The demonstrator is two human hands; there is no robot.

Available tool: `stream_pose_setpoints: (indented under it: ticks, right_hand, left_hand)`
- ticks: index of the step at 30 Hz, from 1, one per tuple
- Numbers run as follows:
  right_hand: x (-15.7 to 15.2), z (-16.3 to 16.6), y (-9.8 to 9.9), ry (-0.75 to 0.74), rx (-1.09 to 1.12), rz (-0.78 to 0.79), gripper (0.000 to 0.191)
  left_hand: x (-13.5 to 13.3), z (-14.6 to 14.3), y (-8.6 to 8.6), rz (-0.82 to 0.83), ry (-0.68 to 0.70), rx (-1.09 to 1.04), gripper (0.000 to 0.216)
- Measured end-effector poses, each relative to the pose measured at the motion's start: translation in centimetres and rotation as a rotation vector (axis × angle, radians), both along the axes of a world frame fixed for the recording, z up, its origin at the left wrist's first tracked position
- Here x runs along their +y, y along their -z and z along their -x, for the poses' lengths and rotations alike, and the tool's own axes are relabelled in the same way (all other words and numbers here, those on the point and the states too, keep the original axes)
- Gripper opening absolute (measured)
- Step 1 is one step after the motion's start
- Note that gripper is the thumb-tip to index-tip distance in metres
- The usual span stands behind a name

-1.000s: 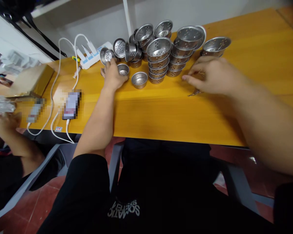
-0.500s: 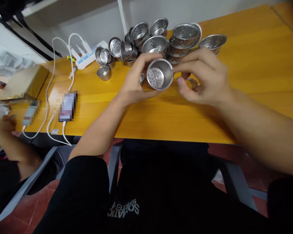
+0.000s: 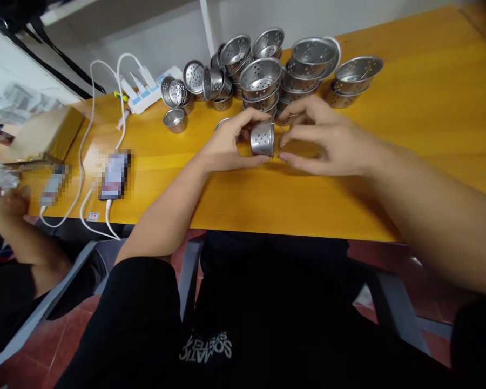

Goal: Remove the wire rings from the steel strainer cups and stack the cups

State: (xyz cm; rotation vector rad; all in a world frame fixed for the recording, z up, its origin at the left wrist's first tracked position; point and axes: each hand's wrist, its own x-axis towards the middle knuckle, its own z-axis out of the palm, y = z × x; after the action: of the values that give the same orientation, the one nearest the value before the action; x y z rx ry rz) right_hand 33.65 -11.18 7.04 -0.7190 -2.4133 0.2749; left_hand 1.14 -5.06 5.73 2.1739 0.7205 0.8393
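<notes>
My left hand [image 3: 227, 146] grips a small perforated metal cup [image 3: 262, 139] just above the yellow table [image 3: 291, 189], the cup turned on its side with its mouth facing right. My right hand [image 3: 319, 141] meets it from the right, thumb and fingers pinched at the cup's rim; what those fingers hold, if anything, is hidden. Right behind my hands rise stacks of perforated steel bowls [image 3: 262, 81] and loose small cups [image 3: 175, 120].
A white power strip [image 3: 146, 92] with white cables lies at the back left, with a phone [image 3: 114, 175] and a second device [image 3: 53, 183] near the table's front edge. A cardboard box [image 3: 44, 135] is at the far left. Another person's hand [image 3: 4, 202] works at the left.
Both hands have lowered the cup toward the table. The cup has turned so its mouth now faces right instead of toward me. The right fingers have closed in on its rim.
</notes>
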Motion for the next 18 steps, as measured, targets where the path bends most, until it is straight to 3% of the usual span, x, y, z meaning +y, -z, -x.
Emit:
stream_pose_setpoints:
  ticks: [7, 13, 18]
  right_hand:
    - [-0.1, 0.5, -0.5, 0.013, 0.083, 0.111, 0.035]
    - [-0.1, 0.3, -0.8, 0.028, 0.105, 0.228, 0.048]
    - [-0.2, 0.4, -0.6, 0.028, 0.094, 0.171, 0.041]
  left_hand:
    - [-2.2, -0.3, -2.0, 0.043, -0.107, 0.142, 0.095]
    - [-2.3, -0.9, -2.2, 0.002, -0.084, 0.194, 0.087]
    - [-2.5, -0.5, -2.8, -0.026, -0.109, 0.199, 0.087]
